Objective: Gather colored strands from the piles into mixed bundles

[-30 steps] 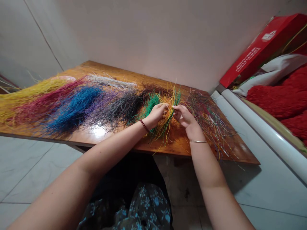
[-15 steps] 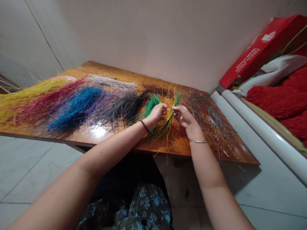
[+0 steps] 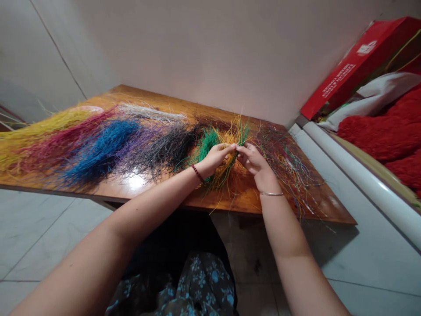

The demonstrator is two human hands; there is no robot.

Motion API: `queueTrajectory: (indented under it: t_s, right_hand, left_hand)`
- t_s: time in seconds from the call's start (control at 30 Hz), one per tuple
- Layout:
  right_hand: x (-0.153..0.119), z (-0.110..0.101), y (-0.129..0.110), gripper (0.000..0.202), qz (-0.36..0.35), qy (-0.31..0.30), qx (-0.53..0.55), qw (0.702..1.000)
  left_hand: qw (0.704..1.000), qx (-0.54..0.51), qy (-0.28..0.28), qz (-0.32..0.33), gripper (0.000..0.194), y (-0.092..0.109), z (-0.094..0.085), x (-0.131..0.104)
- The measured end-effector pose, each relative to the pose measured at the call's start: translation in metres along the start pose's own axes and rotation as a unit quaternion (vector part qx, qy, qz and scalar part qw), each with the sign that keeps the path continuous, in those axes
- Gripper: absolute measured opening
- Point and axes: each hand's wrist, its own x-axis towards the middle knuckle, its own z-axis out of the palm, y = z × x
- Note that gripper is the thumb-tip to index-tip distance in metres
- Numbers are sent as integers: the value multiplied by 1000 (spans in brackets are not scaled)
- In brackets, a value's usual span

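Note:
Thin green and yellow strands (image 3: 234, 169) fan out above and below my fingers over the wooden table. My right hand (image 3: 252, 159), with a silver bangle at its wrist, is closed and pinches this bunch near its middle. My left hand (image 3: 217, 159), wearing a dark red bead bracelet, has thumb and fingertips pressed together on the same strands, touching the right fingertips. Just left of it lies a bright green bundle (image 3: 207, 144), partly covered by the hand. Orange-yellow strands (image 3: 225, 137) lie behind the hands. What exactly sits between the fingertips is hidden.
On the wooden table (image 3: 329, 210), black (image 3: 171, 147), purple (image 3: 140, 140), blue (image 3: 105, 149), crimson (image 3: 70, 134), yellow (image 3: 39, 136) and white (image 3: 153, 112) strand bundles lie leftward. Mixed loose strands (image 3: 286, 162) lie right. A red box (image 3: 358, 66) and red material (image 3: 378, 136) stand beyond.
My left hand has moved right and its fingertips now meet the right hand's at the bunch. The right hand stays almost in place, still pinching the strands.

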Motion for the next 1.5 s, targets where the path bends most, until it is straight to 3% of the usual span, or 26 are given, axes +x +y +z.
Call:
queueTrajectory:
  t_s: [0.13,0.37,0.5,0.67,1.1,1.5]
  right_hand:
    - [0,1,-2,30,7,-4,17,1000]
    - [2,3,-2,31,8,21,21,1000]
    - [2,2,-1,28,7,21,1,1000]
    - [1,2,-1,27,3,5,-3,1000]
    - [0,0,-1,18,10,24,19,999]
    - [0,2,-2,27,1,-7,22,1000]
  left_hand:
    - [1000,-26,-16,4,25,-3,-2,1]
    - [999,-49,9,0,22,3,4,-4]
    - [1000,-4,15,17,20,6,5,-7]
    - [998,52,-28,15,18,5,3,-6]
    - [996,-30,80,-27,3,7,6,-5]
    - [999,12,20,45,20,4,7,-5]
